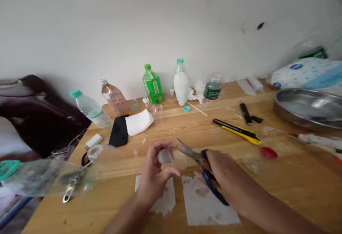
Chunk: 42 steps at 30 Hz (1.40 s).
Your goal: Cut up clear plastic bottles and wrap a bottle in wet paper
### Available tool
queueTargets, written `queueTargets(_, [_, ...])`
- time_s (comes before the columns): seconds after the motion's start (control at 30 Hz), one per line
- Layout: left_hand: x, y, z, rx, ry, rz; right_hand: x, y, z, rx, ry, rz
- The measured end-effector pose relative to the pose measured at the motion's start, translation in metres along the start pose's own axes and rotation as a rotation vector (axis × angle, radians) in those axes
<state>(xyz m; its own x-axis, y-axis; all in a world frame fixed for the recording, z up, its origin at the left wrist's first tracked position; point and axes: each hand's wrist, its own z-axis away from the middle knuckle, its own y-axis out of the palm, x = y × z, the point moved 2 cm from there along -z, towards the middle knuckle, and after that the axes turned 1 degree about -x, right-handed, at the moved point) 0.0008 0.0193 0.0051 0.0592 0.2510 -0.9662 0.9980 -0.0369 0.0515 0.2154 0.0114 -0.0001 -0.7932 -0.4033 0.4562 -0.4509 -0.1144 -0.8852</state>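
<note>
My left hand (153, 178) is closed around a small clear plastic bottle piece (165, 156), its round neck end facing me. In my right hand (223, 171) is a pair of scissors (190, 153) with dark blue handles. The blades are parted and point left, right beside the plastic piece; whether they touch it I cannot tell. Below my hands lie two torn white paper sheets with brownish damp spots: a left sheet (167, 200) partly behind my left hand, and a right sheet (204, 205) under the scissors' handles.
Along the wall stand a pink-label bottle (117, 98), a green bottle (154, 87) and a white-wrapped bottle (181, 87). A yellow box cutter (237, 131), a red cap (269, 152) and a metal basin (283, 111) lie rightward. Leftward are a phone (119, 131) and a cut bottle (45, 177).
</note>
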Motion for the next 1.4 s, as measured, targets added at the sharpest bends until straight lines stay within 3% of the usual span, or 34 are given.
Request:
queueTargets(0.37, [0.005, 0.013, 0.005, -0.007, -0.025, 0.159, 0.006, 0.008, 0.001, 0.004, 0.144, -0.134])
queueTargets(0.63, [0.000, 0.007, 0.001, -0.045, 0.082, 0.027, 0.000, 0.006, 0.002, -0.035, 0.028, -0.094])
queueTargets(0.93, [0.002, 0.007, 0.005, -0.012, 0.164, -0.027, 0.002, 0.005, 0.004, -0.010, 0.033, -0.101])
queueTargets(1.2, [-0.002, 0.010, 0.000, -0.048, 0.093, 0.045, 0.002, 0.006, 0.003, 0.041, 0.084, -0.122])
queueTargets(1.4, [0.002, 0.011, 0.000, -0.084, -0.043, 0.163, 0.001, 0.010, 0.002, 0.098, 0.141, -0.121])
